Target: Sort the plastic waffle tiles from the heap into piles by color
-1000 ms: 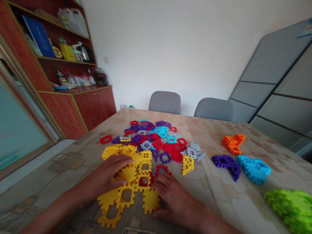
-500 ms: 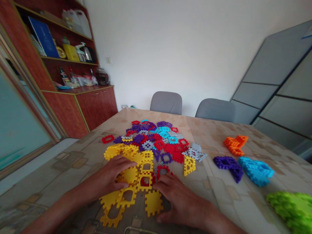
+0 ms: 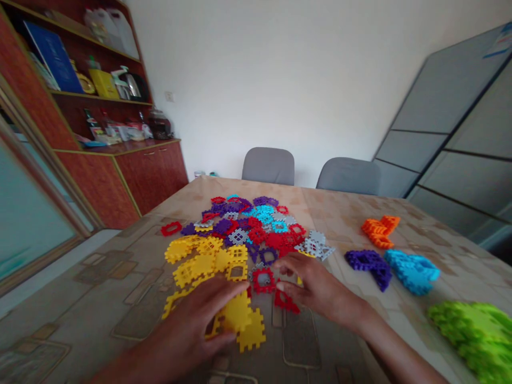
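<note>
My left hand (image 3: 192, 330) grips a notched yellow plastic tile (image 3: 236, 313) at the near end of a loose spread of yellow tiles (image 3: 196, 264). My right hand (image 3: 316, 282) hangs curled over the edge of a mixed heap of red, purple, cyan and grey tiles (image 3: 248, 224). Its fingers are beside a red square tile (image 3: 264, 280), and a red tile (image 3: 286, 301) lies just below them. A yellow tile is mostly hidden under that hand, with only a corner showing.
Sorted stacks lie to the right on the patterned table cover (image 3: 136, 320): orange (image 3: 378, 229), purple (image 3: 370, 266), cyan (image 3: 412, 272) and green (image 3: 468, 336). Grey chairs (image 3: 268, 165) stand beyond the table. A wooden cabinet (image 3: 120, 170) stands at the left.
My right hand has moved up and right, over the yellow triangular tile. My left hand has dragged the nearest yellow tiles together, and a red tile now lies nearer me.
</note>
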Motion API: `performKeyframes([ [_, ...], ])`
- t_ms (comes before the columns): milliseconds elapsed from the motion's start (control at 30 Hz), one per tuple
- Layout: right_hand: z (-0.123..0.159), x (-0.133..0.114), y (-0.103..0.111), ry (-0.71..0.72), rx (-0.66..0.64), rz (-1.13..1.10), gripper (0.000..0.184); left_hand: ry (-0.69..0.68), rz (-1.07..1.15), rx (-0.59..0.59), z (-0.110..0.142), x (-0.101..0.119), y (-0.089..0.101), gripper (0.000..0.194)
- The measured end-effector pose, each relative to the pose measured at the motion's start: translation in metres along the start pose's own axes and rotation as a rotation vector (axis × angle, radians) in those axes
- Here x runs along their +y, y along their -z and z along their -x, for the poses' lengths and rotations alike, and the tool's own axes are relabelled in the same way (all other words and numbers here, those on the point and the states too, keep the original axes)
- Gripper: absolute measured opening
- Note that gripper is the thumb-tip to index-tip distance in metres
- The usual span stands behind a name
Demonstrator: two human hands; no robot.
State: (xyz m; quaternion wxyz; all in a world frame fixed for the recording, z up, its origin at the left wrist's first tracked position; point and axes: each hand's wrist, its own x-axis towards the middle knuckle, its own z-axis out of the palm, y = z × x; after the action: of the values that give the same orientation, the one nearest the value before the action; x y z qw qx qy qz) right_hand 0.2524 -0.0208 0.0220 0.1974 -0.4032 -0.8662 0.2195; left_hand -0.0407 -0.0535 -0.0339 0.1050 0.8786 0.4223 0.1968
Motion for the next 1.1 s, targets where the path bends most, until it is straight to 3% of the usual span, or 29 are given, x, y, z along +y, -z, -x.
performKeyframes([
  [100, 0.002, 0.003, 0.01, 0.018, -0.002, -0.004, 0.005, -0.027, 0.027, -0.101, -0.004, 0.023, -0.015, 0.094],
  [167, 0.003, 0.003, 0.012, 0.032, -0.029, -0.018, 0.012, -0.032, 0.03, -0.127, -0.006, 0.03, -0.023, 0.097],
  [267, 0.004, 0.003, 0.012, 0.024, -0.069, -0.026, 0.021, -0.017, 0.002, -0.114, -0.006, 0.034, -0.032, 0.098],
  [367, 0.005, 0.001, 0.007, 0.011, -0.107, -0.022, 0.018, -0.03, -0.013, -0.072, -0.007, 0.031, -0.027, 0.095],
  [433, 0.005, -0.004, -0.001, 0.017, -0.13, 0.005, 0.02, -0.044, -0.019, 0.003, -0.01, 0.022, -0.014, 0.078],
  [533, 0.005, -0.016, -0.022, 0.031, -0.193, 0.058, 0.042, -0.004, -0.04, 0.127, -0.011, -0.008, 0.016, 0.038],
  [600, 0.005, -0.022, -0.038, 0.046, -0.228, 0.047, 0.061, 0.058, -0.047, 0.103, -0.003, -0.035, 0.03, 0.034],
  [700, 0.006, -0.025, -0.057, 0.029, -0.237, 0.025, 0.077, 0.163, -0.116, 0.015, 0.025, -0.074, 0.034, 0.046],
  [800, 0.006, -0.022, -0.064, -0.015, -0.244, 0.031, 0.071, 0.142, -0.104, -0.092, 0.052, -0.093, 0.025, 0.061],
  [933, 0.005, -0.021, -0.061, -0.012, -0.256, 0.022, 0.067, 0.126, -0.035, -0.122, 0.063, -0.089, 0.017, 0.068],
  [1100, 0.004, -0.023, -0.058, -0.015, -0.238, 0.039, 0.065, 0.171, -0.099, -0.124, 0.064, -0.085, 0.015, 0.085],
])
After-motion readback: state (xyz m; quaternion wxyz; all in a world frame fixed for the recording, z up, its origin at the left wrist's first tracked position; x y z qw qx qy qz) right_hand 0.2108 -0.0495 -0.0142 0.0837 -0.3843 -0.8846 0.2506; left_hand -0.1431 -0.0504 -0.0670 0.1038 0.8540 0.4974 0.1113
